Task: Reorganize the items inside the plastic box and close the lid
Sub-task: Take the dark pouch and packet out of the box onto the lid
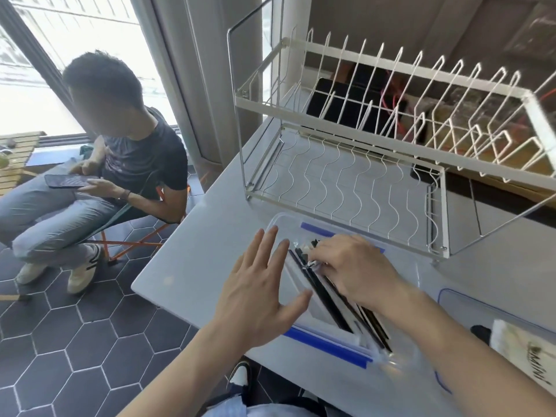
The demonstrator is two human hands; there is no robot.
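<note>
A clear plastic box [279, 224] with blue clip edges stands open on the grey table in front of me. Inside it lie several long black sticks in clear wrappers [328, 299], laid lengthwise. My right hand [352, 266] reaches into the box from the right and its fingers pinch the far ends of the black sticks. My left hand [258, 290] hovers over the box's left side, palm down, fingers spread, holding nothing. The box's clear lid [469, 305] with a blue rim lies flat on the table at the right.
A white two-tier wire dish rack [361, 182] stands just behind the box. A white packet [523, 353] and a small black object [480, 332] lie on the lid. A seated person [120, 164] with a phone is left of the table, on a folding stool.
</note>
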